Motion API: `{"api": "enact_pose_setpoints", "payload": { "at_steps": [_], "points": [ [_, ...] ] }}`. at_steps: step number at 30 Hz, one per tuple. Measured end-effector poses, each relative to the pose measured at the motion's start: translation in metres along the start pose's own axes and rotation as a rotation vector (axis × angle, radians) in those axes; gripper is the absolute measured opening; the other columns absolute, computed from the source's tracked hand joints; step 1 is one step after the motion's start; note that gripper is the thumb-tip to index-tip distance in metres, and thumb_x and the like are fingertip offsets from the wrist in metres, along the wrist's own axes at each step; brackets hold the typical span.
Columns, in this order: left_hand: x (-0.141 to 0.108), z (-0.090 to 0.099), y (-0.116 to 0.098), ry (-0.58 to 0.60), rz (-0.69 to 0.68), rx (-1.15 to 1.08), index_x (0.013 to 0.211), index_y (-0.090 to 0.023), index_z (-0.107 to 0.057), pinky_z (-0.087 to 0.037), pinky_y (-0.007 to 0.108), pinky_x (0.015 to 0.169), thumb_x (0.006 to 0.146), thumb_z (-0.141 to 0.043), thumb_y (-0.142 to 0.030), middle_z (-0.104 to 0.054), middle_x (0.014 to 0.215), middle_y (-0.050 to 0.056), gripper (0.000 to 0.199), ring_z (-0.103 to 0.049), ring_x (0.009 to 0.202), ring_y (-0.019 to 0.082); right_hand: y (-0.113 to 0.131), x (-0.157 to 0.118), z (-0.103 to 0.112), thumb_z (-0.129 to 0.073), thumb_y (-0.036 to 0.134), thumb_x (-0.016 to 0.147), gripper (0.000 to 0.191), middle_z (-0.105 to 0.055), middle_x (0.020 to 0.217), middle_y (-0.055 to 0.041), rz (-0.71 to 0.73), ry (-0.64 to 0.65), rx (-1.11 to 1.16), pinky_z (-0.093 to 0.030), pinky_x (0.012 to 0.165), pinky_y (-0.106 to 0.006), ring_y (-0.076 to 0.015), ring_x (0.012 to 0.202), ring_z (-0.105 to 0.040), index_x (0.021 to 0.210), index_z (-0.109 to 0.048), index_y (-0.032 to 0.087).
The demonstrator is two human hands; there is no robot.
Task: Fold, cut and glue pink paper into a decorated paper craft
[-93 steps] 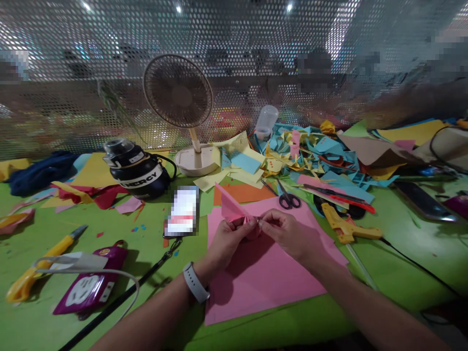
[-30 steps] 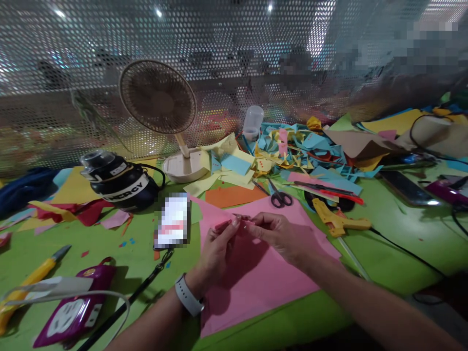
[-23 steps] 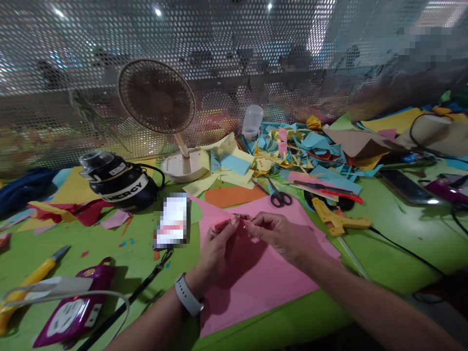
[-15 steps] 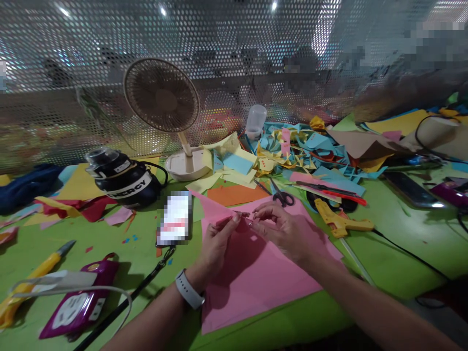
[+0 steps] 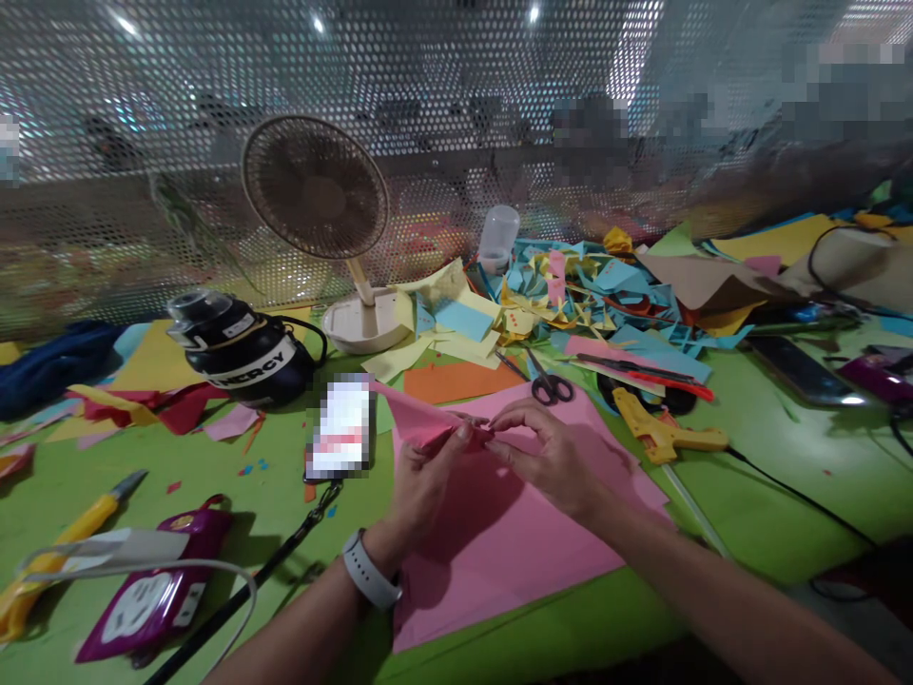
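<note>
In the head view, scissors (image 5: 551, 381) lie at the far edge of the pink sheets (image 5: 528, 552), a yellow glue gun (image 5: 662, 440) beside them. The right hand (image 5: 556, 457) has narrowed its fingers since half a second ago. The left hand (image 5: 426, 476) pinches folded pink paper (image 5: 419, 419) above the sheets; the right fingertips reach its edge, grip unclear.

1 head-worn view, facing forward and down, near table (image 5: 777, 442)

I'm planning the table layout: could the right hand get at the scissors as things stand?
Probably yes: the scissors lie just beyond the right hand, handles facing it and uncovered, though it is busy at the raised pink paper.
</note>
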State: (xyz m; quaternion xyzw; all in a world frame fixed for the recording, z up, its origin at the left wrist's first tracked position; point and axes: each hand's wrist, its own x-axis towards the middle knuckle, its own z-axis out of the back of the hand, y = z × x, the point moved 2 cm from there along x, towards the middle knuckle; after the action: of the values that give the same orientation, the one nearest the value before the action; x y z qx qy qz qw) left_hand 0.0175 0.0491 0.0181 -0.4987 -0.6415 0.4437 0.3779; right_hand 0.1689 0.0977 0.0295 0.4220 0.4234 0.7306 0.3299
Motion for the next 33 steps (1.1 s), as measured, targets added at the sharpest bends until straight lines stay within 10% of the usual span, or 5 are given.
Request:
{"api": "enact_pose_setpoints", "payload": {
  "at_steps": [20, 33],
  "points": [
    [-0.003, 0.003, 0.007, -0.029, -0.04, 0.104, 0.087, -0.022, -0.077, -0.053, 0.03, 0.08, 0.079, -0.07, -0.03, -0.075, 0.089, 0.004, 0.014, -0.067, 0.088, 0.021, 0.005, -0.001, -0.001, -0.069, 0.029, 0.079, 0.007, -0.066, 0.084, -0.0053, 0.232, -0.073, -0.39, -0.043, 0.081, -0.04, -0.0223, 0.085, -0.06, 0.083, -0.066, 0.024],
    [0.0, -0.001, 0.001, -0.068, -0.001, -0.122, 0.083, -0.019, -0.076, -0.053, 0.023, 0.068, 0.078, -0.071, -0.027, -0.074, 0.077, 0.002, 0.011, -0.067, 0.072, 0.015, 0.026, 0.004, 0.009, -0.069, 0.038, 0.074, 0.027, -0.067, 0.1, -0.0049, -0.424, 0.099, 0.075, -0.051, 0.066, -0.028, -0.018, 0.082, -0.064, 0.094, -0.065, 0.021]
  ]
}}
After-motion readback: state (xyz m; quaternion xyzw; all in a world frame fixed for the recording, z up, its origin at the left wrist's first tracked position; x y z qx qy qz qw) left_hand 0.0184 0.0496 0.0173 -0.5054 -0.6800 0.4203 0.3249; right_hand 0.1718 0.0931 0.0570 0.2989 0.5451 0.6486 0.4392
